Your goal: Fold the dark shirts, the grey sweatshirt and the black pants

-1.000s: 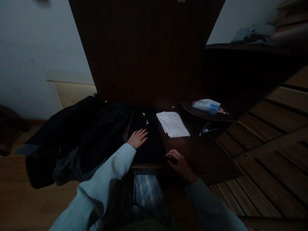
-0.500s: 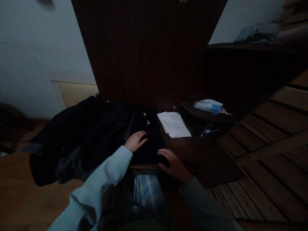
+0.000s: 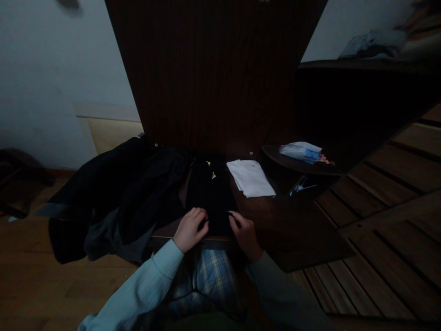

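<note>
A folded black garment (image 3: 212, 195) with small yellow-and-white marks near its far end lies on the dark table in front of me. My left hand (image 3: 191, 227) is at its near left edge, fingers curled in and the thumb against the cloth. At the near right edge, my right hand (image 3: 243, 230) pinches the cloth between thumb and fingertips. The dim light hides the folds and the exact grip. To the right of the black garment is a folded white garment (image 3: 251, 178), lying flat.
Dark clothes (image 3: 127, 193) are heaped on the left, hanging over the table's edge. A blue-and-white packet (image 3: 303, 151) rests on a curved shelf (image 3: 285, 161) at right. A tall dark panel (image 3: 213, 82) stands behind the table (image 3: 275, 216). Slatted wood (image 3: 389, 220) is at far right.
My left hand has moved from the middle of the black garment back toward its near edge. My right hand has shifted slightly, its fingers now closed on the cloth's edge.
</note>
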`<state>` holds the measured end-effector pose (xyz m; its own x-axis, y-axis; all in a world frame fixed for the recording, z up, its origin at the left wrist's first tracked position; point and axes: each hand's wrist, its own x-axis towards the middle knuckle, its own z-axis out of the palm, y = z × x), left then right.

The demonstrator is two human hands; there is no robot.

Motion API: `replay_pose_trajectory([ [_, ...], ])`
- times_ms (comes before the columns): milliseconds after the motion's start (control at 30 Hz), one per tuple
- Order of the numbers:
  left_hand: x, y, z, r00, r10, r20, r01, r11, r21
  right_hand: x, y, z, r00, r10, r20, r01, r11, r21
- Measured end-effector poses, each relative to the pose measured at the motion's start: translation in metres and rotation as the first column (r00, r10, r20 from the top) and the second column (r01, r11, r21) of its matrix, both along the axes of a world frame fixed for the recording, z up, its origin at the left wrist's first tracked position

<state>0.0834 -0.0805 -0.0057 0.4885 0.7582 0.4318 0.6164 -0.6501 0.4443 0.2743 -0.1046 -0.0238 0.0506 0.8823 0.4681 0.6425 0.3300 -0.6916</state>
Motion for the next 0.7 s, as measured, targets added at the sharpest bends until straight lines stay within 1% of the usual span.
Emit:
replay_pose_trajectory([
  [67,-0.003,-0.003,0.003,0.991,0.032,0.13,-0.035,0.999,0.021,0.001,0.001,0.007,0.997,-0.062,-0.044,0.062,0.998,-0.007],
  [100,-0.005,-0.005,0.003,0.987,0.024,0.156,-0.027,0.999,0.018,0.0,0.0,0.01,0.995,-0.079,-0.052,0.079,0.997,-0.01],
  [133,-0.006,-0.007,0.003,0.989,-0.009,0.149,0.009,1.0,0.0,0.0,-0.001,0.013,0.995,-0.088,-0.048,0.088,0.996,-0.009],
  [200,-0.008,-0.011,0.002,0.989,-0.127,0.079,0.133,0.988,-0.073,-0.004,-0.005,0.015,0.998,-0.061,0.003,0.061,0.998,0.004],
  [233,-0.009,-0.012,0.0,0.981,-0.186,0.044,0.19,0.975,-0.116,-0.007,-0.009,0.015,0.999,-0.01,0.052,0.009,1.0,0.011],
  [300,-0.012,-0.015,-0.004,0.968,-0.249,0.024,0.25,0.953,-0.169,-0.014,-0.017,0.011,0.968,0.173,0.185,-0.174,0.985,-0.006],
  [367,-0.017,-0.017,-0.009,0.97,-0.237,0.048,0.242,0.956,-0.168,-0.019,-0.025,0.007,0.88,0.37,0.297,-0.367,0.928,-0.067],
  [400,-0.019,-0.019,-0.011,0.974,-0.22,0.059,0.227,0.961,-0.161,-0.02,-0.028,0.007,0.838,0.44,0.321,-0.432,0.896,-0.101],
  [433,-0.022,-0.02,-0.012,0.977,-0.205,0.065,0.212,0.965,-0.151,-0.018,-0.029,0.008,0.814,0.483,0.323,-0.469,0.874,-0.127],
  [467,-0.024,-0.021,-0.013,0.98,-0.191,0.062,0.198,0.97,-0.141,-0.015,-0.028,0.011,0.814,0.494,0.305,-0.476,0.869,-0.137],
  [500,-0.025,-0.022,-0.014,0.982,-0.183,0.05,0.188,0.973,-0.132,-0.01,-0.024,0.015,0.832,0.481,0.275,-0.462,0.877,-0.133],
  [567,-0.026,-0.023,-0.014,0.983,-0.182,0.011,0.182,0.977,-0.111,0.005,-0.009,0.027,0.894,0.398,0.204,-0.386,0.917,-0.097],
  [633,-0.024,-0.023,-0.014,0.981,-0.191,-0.036,0.186,0.978,-0.097,0.021,0.015,0.038,0.94,0.301,0.159,-0.295,0.954,-0.059],
  [700,-0.021,-0.022,-0.014,0.98,-0.19,-0.056,0.184,0.978,-0.102,0.031,0.044,0.044,0.945,0.267,0.187,-0.256,0.963,-0.08],
])
